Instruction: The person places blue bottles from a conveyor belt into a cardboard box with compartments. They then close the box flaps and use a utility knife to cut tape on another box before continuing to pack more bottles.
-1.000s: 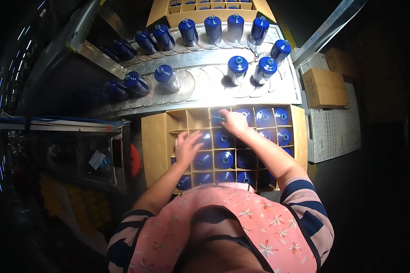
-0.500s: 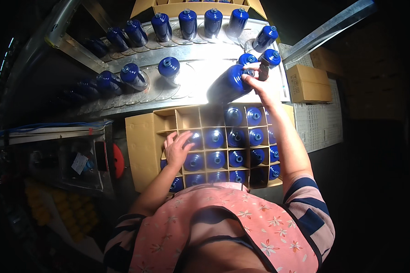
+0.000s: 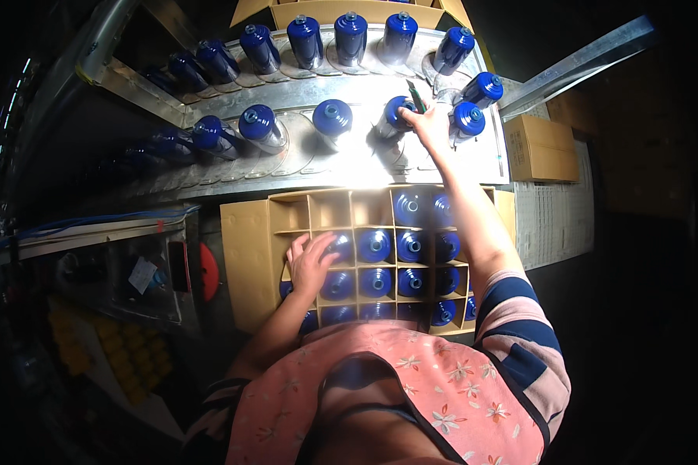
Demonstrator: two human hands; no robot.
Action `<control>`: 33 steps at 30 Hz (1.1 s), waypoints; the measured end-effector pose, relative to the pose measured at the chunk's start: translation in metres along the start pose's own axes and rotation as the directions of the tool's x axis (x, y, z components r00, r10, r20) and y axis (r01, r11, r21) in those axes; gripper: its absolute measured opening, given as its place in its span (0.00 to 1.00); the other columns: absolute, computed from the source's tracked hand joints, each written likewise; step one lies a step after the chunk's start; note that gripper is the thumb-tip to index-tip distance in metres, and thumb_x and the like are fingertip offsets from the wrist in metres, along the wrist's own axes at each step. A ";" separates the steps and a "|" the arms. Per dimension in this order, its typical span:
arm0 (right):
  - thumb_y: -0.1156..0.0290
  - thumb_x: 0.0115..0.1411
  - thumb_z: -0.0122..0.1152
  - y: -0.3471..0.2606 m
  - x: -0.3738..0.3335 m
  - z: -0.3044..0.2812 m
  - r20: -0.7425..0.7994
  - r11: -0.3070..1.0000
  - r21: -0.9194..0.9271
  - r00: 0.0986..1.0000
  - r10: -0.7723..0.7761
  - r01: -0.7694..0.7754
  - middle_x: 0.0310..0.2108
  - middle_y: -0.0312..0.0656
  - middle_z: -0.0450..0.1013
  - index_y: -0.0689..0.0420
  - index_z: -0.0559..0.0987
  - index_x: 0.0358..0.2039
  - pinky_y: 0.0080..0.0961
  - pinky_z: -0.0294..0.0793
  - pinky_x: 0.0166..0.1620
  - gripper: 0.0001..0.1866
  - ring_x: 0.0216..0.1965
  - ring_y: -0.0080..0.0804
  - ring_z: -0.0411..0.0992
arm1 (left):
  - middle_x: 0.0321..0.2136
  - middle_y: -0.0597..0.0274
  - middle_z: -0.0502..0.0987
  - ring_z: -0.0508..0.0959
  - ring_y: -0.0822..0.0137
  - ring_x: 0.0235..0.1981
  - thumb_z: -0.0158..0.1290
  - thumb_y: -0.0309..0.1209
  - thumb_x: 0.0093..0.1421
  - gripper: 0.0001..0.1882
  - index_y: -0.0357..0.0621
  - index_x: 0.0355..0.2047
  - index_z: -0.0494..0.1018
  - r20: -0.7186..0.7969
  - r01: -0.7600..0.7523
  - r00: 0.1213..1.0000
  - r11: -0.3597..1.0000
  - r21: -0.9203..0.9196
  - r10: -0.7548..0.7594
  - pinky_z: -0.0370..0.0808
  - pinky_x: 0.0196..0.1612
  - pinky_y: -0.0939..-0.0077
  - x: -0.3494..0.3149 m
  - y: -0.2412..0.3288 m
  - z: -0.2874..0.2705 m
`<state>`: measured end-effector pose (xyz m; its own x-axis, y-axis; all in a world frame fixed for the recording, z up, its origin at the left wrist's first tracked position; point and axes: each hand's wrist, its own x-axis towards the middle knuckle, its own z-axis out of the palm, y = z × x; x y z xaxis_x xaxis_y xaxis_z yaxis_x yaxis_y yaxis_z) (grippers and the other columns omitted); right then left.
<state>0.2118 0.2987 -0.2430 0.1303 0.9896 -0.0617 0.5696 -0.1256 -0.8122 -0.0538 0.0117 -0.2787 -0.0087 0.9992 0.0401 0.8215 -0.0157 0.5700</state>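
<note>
My right hand (image 3: 426, 122) reaches over the conveyor, its thumb and fingers closed at the neck of a blue cylindrical bottle (image 3: 390, 122) with a short narrow mouth. A slim dark-green tool (image 3: 417, 97) sticks up from the same hand; its kind is unclear. The bottle stands on or just above the bright conveyor surface. Fingers spread, my left hand (image 3: 312, 262) rests at the divided cardboard box (image 3: 248, 256), beside a blue bottle (image 3: 340, 246) in one compartment. Several other compartments hold blue bottles; those along the far left are bare.
Blue bottles stand in two rows on the metal conveyor (image 3: 302, 91), which turns at the right end. Slanted metal rails (image 3: 582, 66) flank it. Beyond it sits another open carton (image 3: 326, 11). A closed carton (image 3: 541, 147) lies at right; a red disc (image 3: 209, 273) is at left.
My right hand has brought the held bottle away from the box and onto the conveyor area. Near-row bottles have shifted right, far-row ones left. The left hand stays at the box.
</note>
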 end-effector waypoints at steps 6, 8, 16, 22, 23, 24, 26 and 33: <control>0.65 0.48 0.70 0.024 -0.004 -0.026 -0.227 0.988 -0.036 0.962 -0.154 0.150 0.19 0.35 0.73 0.63 0.79 0.29 0.20 0.68 0.26 0.14 0.19 0.19 0.68 | 0.49 0.77 0.76 0.66 0.59 0.51 0.61 0.37 0.50 0.20 0.59 0.46 0.77 -0.012 -0.052 0.999 0.998 -0.023 0.052 0.60 0.54 0.63 -0.002 -0.006 0.010; 0.65 0.50 0.70 0.028 -0.002 -0.030 -0.175 0.998 0.059 0.984 -0.020 0.031 0.20 0.33 0.72 0.61 0.80 0.35 0.17 0.66 0.24 0.15 0.20 0.17 0.67 | 0.49 0.77 0.76 0.66 0.59 0.51 0.61 0.37 0.50 0.20 0.59 0.46 0.76 0.003 -0.035 0.999 0.998 -0.052 0.035 0.60 0.54 0.63 -0.001 -0.010 0.008; 0.65 0.65 0.55 0.104 -0.065 -0.099 -0.357 0.896 0.442 0.924 0.133 0.042 0.25 0.36 0.73 0.63 0.78 0.41 0.19 0.70 0.30 0.14 0.24 0.20 0.69 | 0.50 0.78 0.75 0.66 0.58 0.53 0.61 0.37 0.50 0.22 0.62 0.47 0.75 0.021 0.029 0.999 0.995 -0.099 -0.027 0.61 0.56 0.61 -0.015 -0.004 -0.004; 0.65 0.66 0.49 0.186 -0.160 -0.196 -0.422 0.974 -0.187 0.906 0.039 -0.129 0.40 0.49 0.76 0.61 0.77 0.47 0.32 0.69 0.50 0.16 0.43 0.41 0.73 | 0.50 0.82 0.75 0.66 0.61 0.53 0.61 0.39 0.50 0.23 0.65 0.48 0.75 -0.022 0.007 1.000 0.988 -0.151 -0.010 0.63 0.57 0.63 -0.043 0.014 -0.011; 0.65 0.66 0.47 0.198 -0.173 -0.197 -0.256 0.939 -0.220 0.945 0.205 -0.264 0.44 0.50 0.76 0.60 0.76 0.50 0.34 0.68 0.51 0.17 0.45 0.41 0.73 | 0.50 0.82 0.75 0.66 0.61 0.54 0.61 0.39 0.50 0.23 0.65 0.48 0.75 -0.019 -0.006 1.000 0.989 -0.147 0.003 0.64 0.57 0.63 -0.047 0.018 -0.011; 0.65 0.67 0.46 0.211 -0.193 -0.189 -0.274 0.977 -0.182 0.960 0.060 -0.113 0.46 0.50 0.75 0.60 0.75 0.52 0.34 0.68 0.51 0.18 0.46 0.41 0.73 | 0.50 0.82 0.75 0.66 0.62 0.54 0.61 0.39 0.50 0.22 0.65 0.48 0.75 -0.030 0.004 1.000 0.990 -0.143 -0.008 0.64 0.57 0.63 -0.052 0.022 -0.011; 0.64 0.68 0.44 0.225 -0.211 -0.186 -0.329 0.991 -0.133 0.943 -0.037 -0.007 0.49 0.49 0.74 0.58 0.73 0.54 0.33 0.68 0.50 0.19 0.48 0.41 0.73 | 0.50 0.82 0.75 0.66 0.61 0.54 0.62 0.38 0.50 0.23 0.65 0.49 0.75 0.004 0.029 1.000 0.993 -0.113 -0.029 0.65 0.57 0.64 -0.062 0.031 -0.010; 0.61 0.67 0.44 0.231 -0.219 -0.198 -0.316 0.985 -0.148 0.948 0.040 -0.091 0.47 0.47 0.75 0.54 0.74 0.54 0.33 0.70 0.47 0.20 0.45 0.45 0.74 | 0.52 0.62 0.73 0.69 0.59 0.53 0.58 0.29 0.53 0.23 0.51 0.52 0.72 -0.191 -0.014 0.980 0.951 -0.309 -0.048 0.68 0.55 0.67 -0.106 0.046 -0.028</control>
<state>0.4751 0.0390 -0.3021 0.4027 0.9107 0.0919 0.6691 -0.2244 -0.7084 -0.0311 -0.0957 -0.2343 -0.1573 0.9730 0.1688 0.6050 -0.0402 0.7952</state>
